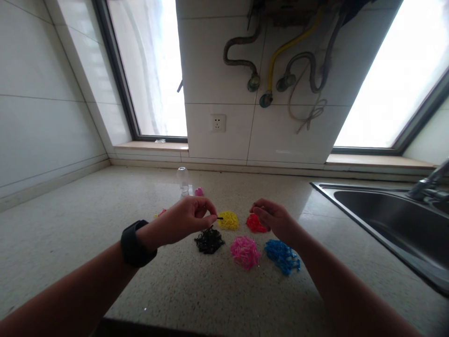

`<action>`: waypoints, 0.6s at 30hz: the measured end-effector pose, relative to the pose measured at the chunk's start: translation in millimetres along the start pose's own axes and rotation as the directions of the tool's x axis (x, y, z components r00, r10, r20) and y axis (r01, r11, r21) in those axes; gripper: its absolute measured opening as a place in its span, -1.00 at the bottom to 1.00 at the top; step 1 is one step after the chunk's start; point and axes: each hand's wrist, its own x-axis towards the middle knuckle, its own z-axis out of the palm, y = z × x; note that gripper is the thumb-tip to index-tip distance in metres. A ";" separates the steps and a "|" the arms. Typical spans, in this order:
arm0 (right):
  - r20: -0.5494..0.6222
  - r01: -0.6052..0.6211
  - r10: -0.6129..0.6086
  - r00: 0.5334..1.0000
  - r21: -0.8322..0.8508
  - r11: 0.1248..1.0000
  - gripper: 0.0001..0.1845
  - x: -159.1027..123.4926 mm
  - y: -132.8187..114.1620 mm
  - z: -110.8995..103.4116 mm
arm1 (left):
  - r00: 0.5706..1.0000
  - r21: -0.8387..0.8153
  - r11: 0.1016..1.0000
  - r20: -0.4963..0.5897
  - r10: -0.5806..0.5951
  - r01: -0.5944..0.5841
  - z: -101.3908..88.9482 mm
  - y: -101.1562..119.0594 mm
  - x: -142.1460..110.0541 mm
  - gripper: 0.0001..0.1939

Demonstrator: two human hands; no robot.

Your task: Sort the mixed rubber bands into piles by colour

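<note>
My left hand [196,216], with a dark band on its wrist, pinches a small black rubber band [220,218] between thumb and forefinger. It hovers over the pile of black rubber bands [209,241] and beside the yellow pile [228,220]. Fingertips together, my right hand [270,216] is above the red pile [255,224] and partly covers it; whatever it may hold is too small to make out. Closer to me lie a pink pile [244,252] and a blue pile [282,256]. Behind my left wrist a bit of red and yellow bands [161,213] peeks out, mostly hidden.
A clear plastic bottle [183,180] stands upside down at the back, with a small pink object [199,191] beside it. On the right a steel sink [393,220] with a faucet [430,182] is set into the speckled countertop [196,295]. Hoses hang on the tiled wall.
</note>
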 end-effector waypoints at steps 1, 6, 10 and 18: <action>0.000 0.001 -0.001 1.000 0.005 1.000 -0.53 0.1 0.2 0.3 | 1.000 -0.002 1.000 0.014 -0.001 0.001 -0.3 0.6 0.1 -0.78; 0.011 -0.005 0.005 1.000 0.012 1.000 -0.53 0.5 2.0 1.2 | 0.996 -0.012 0.999 0.087 -0.033 0.034 -2.5 7.0 -0.1 -0.75; 0.024 -0.016 0.016 1.000 -0.001 1.000 -0.55 1.0 7.6 -1.0 | 0.996 -0.038 0.999 0.085 -0.026 0.030 -2.7 10.4 -0.4 -0.74; 0.057 -0.001 0.003 0.998 -0.044 0.999 -0.61 -2.2 3.6 -5.8 | 0.996 -0.041 0.999 0.093 -0.007 0.011 -0.6 5.5 0.3 -0.77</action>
